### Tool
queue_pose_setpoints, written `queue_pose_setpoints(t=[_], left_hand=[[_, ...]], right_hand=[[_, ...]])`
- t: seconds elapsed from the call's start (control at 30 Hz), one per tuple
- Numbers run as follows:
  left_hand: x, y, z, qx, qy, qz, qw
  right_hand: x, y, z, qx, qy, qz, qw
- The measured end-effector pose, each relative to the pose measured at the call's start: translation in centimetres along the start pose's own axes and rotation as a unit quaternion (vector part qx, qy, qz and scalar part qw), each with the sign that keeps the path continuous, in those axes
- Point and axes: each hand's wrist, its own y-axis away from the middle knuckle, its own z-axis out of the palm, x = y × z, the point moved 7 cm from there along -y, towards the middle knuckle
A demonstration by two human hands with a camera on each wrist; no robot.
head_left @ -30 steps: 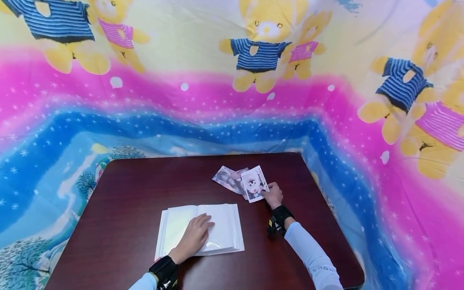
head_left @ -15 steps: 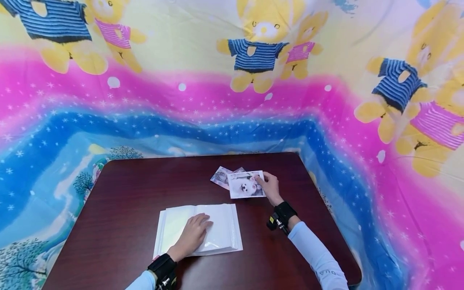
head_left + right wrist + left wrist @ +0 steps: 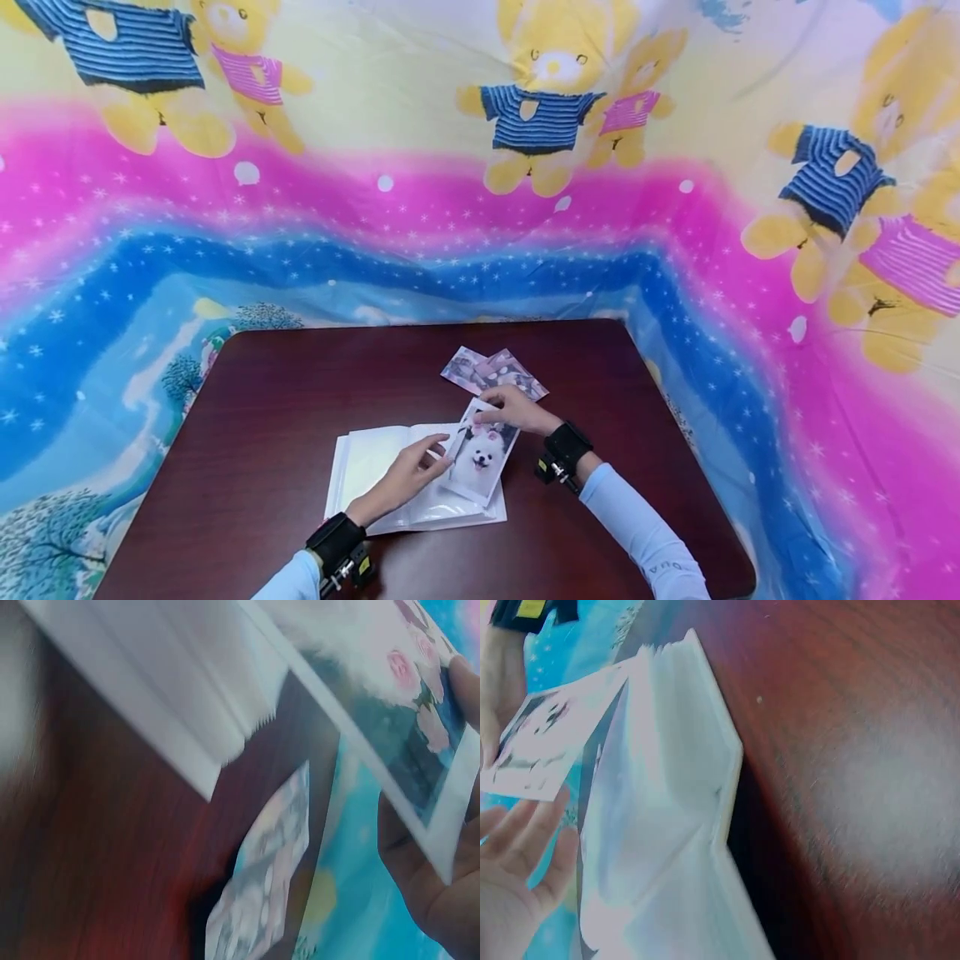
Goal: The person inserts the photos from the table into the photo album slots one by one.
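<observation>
Over the right page of the open album [image 3: 390, 471] hangs a photo of a white dog [image 3: 478, 460], tilted, its near end low above the page and its far end pinched in the fingers of the right hand [image 3: 517, 410]. Whether the near edge has entered a sleeve yet cannot be told; most of the print lies plainly on top of the page, so I judge the photo picked and brought to the album but not yet slid home. In the right wrist view the same print [image 3: 390, 712] crosses the upper right of the frame, with a fingertip curled over its white border.

To the left, the left hand [image 3: 405, 479] rests on the album near the spine, fingers fairly straight and reaching to the photo's left edge; it seems to be steadying or lifting the clear pocket, though the blur in the left wrist view leaves that unsure. There the album's white pages [image 3: 667, 825] bulge upward beside the open palm [image 3: 510, 900].

Farther back, just beyond the right hand, two more photos [image 3: 491, 373] lie overlapping on the dark red table [image 3: 300, 375]; these look left to be filed. Behind the table hangs a bright cloth printed with bears [image 3: 540, 108].
</observation>
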Motion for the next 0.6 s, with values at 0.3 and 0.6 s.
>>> queue_pose_setpoints(t=[0.3,0.6], left_hand=[[-0.4,0.4,-0.5,0.004,0.019,0.000,0.9998],[0.0,-0.5,-4.8,0.189,-0.012,0.028,0.9815]], right_hand=[[-1.2,-0.7,2.0,-0.008,-0.013,0.030,0.999],[1.4,-0.2,2.4,0.064,-0.214,0.098,0.970]])
